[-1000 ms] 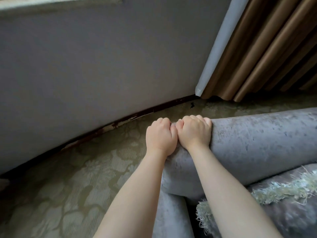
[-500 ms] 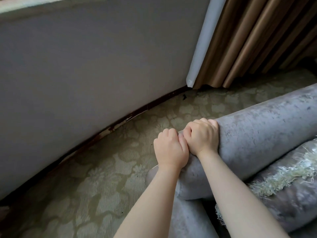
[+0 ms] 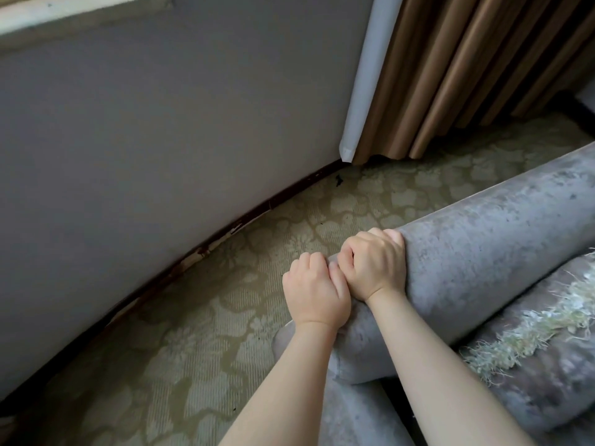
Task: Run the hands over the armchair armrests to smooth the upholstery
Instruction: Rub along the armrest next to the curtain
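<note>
- Both hands curled over the near end of the armrest (image 3: 483,252), knuckles up, fingers hooked over the far side and mostly hidden.
- Left hand (image 3: 314,289) sitting right at the rounded tip, lowest and nearest the camera; grip narrow, fingers bent round the fabric, more draped than clamped by the look of it.
- Right hand (image 3: 375,268) touching the left, thumb against thumb, one step further up the roll; same narrow curl, pressing on the upholstery rather than carrying anything.
- Can't tell how hard either one squeezes, fingertips out of sight.
- Armrest itself: a fat grey velvety roll, long axis running from the hands up and away to the right edge of view, slightly rising.
- So all the unsmoothed length lies to the right and away from the grip; nothing left of the tip but carpet (image 3: 193,365).
- Right hand closer to that open stretch, so probably the natural one to lead a stroke, left following or anchoring the end. Just a guess.
- Likely best to slide along the axis, not across, to lay the nap one way.
- Second roll with a frayed pale fringe (image 3: 531,333) just beside the armrest on the near side, touching or nearly; worth keeping wrists clear of those threads.
- Wall (image 3: 161,140) and curtain (image 3: 467,75) well apart beyond the carpet, not in the way.
</note>
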`<act>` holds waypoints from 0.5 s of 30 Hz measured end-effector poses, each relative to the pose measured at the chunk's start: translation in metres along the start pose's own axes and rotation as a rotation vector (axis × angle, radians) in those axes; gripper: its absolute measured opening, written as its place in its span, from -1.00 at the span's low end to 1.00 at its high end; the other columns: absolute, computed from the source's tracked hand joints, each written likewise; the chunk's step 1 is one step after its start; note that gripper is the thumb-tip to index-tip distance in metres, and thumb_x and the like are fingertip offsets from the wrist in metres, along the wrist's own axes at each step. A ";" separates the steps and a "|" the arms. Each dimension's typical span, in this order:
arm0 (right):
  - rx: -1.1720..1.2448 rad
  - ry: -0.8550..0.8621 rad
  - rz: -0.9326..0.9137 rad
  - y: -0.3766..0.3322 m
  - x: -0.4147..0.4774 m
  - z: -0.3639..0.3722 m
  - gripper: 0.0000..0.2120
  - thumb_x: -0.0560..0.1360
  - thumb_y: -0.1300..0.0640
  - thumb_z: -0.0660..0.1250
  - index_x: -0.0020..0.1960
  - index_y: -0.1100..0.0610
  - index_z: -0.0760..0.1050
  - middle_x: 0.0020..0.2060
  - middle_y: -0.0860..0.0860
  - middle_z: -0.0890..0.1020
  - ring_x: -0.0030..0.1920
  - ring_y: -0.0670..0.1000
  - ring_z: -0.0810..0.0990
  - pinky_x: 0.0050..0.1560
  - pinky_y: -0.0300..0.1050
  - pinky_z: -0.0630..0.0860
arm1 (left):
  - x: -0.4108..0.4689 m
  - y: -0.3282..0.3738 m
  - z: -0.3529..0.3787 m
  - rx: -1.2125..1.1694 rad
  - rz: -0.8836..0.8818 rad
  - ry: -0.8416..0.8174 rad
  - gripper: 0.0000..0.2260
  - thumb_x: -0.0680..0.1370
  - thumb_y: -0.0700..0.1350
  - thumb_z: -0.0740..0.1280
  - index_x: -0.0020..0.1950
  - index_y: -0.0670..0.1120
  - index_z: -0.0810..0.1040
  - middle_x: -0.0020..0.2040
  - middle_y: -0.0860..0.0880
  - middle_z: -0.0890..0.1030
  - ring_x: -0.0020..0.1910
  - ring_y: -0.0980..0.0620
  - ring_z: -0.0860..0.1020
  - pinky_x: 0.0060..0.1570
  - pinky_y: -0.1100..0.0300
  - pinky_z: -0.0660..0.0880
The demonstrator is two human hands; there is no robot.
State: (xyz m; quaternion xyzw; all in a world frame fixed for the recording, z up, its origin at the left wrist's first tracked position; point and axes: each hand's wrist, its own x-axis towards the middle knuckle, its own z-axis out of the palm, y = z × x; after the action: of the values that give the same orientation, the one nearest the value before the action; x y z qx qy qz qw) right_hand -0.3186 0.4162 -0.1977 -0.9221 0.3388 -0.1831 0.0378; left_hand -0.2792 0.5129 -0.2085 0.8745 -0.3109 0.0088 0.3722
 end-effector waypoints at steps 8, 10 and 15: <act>-0.005 -0.083 -0.027 0.006 -0.006 -0.004 -0.60 0.47 0.00 0.03 -0.32 0.11 0.56 -0.32 0.01 0.61 -0.18 0.07 0.48 0.00 -0.03 0.23 | -0.010 0.011 -0.001 0.065 -0.112 -0.013 -0.61 0.51 0.02 0.00 -0.14 -0.18 0.53 -0.13 -0.08 0.56 -0.12 -0.12 0.49 -0.08 -0.02 0.38; -0.007 -0.136 -0.068 0.010 -0.013 -0.013 -0.63 0.50 0.01 0.05 -0.25 0.11 0.57 -0.24 0.03 0.63 -0.10 0.08 0.50 0.02 -0.01 0.23 | -0.020 0.021 -0.004 0.074 -0.158 -0.022 -0.69 0.57 -0.03 0.07 -0.10 -0.18 0.51 -0.11 -0.09 0.55 -0.09 -0.11 0.48 -0.05 -0.01 0.38; -0.014 -0.218 -0.168 0.015 -0.056 -0.037 -0.62 0.52 0.01 0.02 -0.14 0.12 0.58 -0.12 0.05 0.63 -0.01 0.10 0.50 0.07 0.01 0.26 | -0.069 0.034 -0.016 0.092 -0.214 -0.017 -0.73 0.59 -0.06 0.09 -0.10 -0.19 0.48 -0.10 -0.10 0.54 -0.07 -0.13 0.47 -0.02 -0.02 0.38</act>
State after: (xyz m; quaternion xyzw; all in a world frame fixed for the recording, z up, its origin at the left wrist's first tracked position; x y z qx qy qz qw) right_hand -0.3806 0.4429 -0.1838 -0.9619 0.2555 -0.0822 0.0526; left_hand -0.3498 0.5427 -0.1923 0.9189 -0.2181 -0.0239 0.3279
